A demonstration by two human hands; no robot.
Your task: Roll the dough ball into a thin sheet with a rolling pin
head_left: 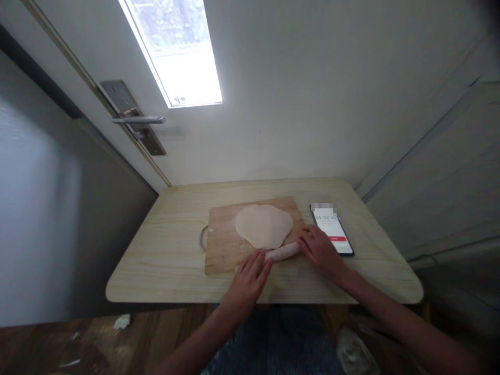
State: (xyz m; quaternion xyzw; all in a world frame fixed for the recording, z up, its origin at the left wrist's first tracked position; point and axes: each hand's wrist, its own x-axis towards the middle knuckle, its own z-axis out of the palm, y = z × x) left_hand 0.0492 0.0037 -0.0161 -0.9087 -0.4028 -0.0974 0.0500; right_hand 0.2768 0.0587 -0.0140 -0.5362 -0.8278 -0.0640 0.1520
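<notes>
A flat, uneven oval sheet of dough lies on a wooden cutting board with a metal handle at its left end. Along the board's near edge rests a flour-dusted rolling pin, just touching or very close to the dough's near rim. My left hand covers the pin's left part, fingers laid together over it. At the pin's right end, my right hand has its fingers curled on the wood. Both hands hide the pin's ends.
A phone with a running timer lies right of the board, close to my right hand. The pale wooden table stands against a white door with a metal handle. A whitish bag sits on the floor.
</notes>
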